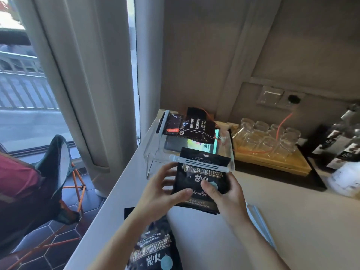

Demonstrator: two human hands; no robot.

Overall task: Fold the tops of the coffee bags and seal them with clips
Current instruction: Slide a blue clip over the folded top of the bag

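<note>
Counts recorded at the counter. Coffee bags: three. One held bag (200,178) was upright between two hands, left hand (165,190) and right hand (224,193). One back bag (194,125) lay on the clear stand (153,154). One near bag (153,244) lay flat at the counter's front edge.

Sealing clips, white: three seen. One upper clip (198,164) sat across the held bag's top, one rear clip (163,123) on the back bag's end, one loose clip (261,225) on the counter.

Glass jars (268,137) on the wooden tray (272,164): several, blurred, exact number not readable. Trays: one. Stands: one.
</note>
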